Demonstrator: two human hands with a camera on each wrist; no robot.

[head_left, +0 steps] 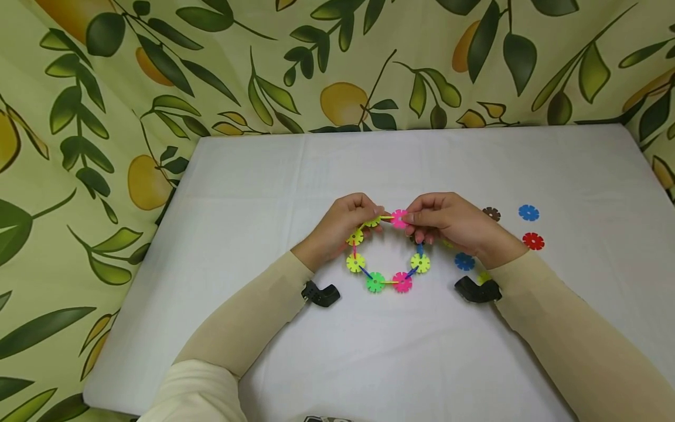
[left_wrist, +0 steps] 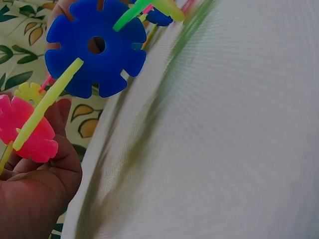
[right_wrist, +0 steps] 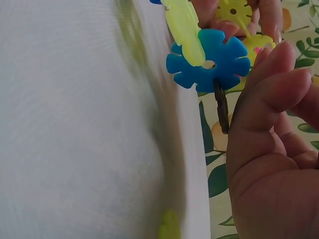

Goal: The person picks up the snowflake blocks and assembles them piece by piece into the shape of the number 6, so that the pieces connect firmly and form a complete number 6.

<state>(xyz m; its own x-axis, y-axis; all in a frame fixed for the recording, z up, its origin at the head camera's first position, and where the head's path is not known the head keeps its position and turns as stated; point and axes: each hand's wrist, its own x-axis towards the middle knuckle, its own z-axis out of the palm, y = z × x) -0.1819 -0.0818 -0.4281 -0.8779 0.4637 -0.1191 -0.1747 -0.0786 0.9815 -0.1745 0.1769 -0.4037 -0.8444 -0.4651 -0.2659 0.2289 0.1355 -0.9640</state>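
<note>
A ring of interlocking notched plastic discs hangs between the two hands, linked edge to edge in yellow, pink, green and blue. At its top left, the left hand (head_left: 345, 223) pinches a yellow disc (head_left: 372, 222). The right hand (head_left: 450, 220) pinches a pink disc (head_left: 399, 218) at the top right between thumb and fingers. A green disc (head_left: 375, 282) and another pink disc (head_left: 402, 282) form the ring's near side. In the left wrist view a blue disc (left_wrist: 114, 74) is close to the camera. The right wrist view shows a blue disc (right_wrist: 227, 59) joined to a brown disc (right_wrist: 221, 107) seen edge-on.
Loose discs lie on the white table (head_left: 253, 193) beside and behind the right forearm: brown (head_left: 491, 213), blue (head_left: 528, 212), red (head_left: 533, 241), another blue (head_left: 464, 261) and a yellow (head_left: 483, 277). A leaf-patterned cloth (head_left: 221, 76) hangs behind the table and at its left.
</note>
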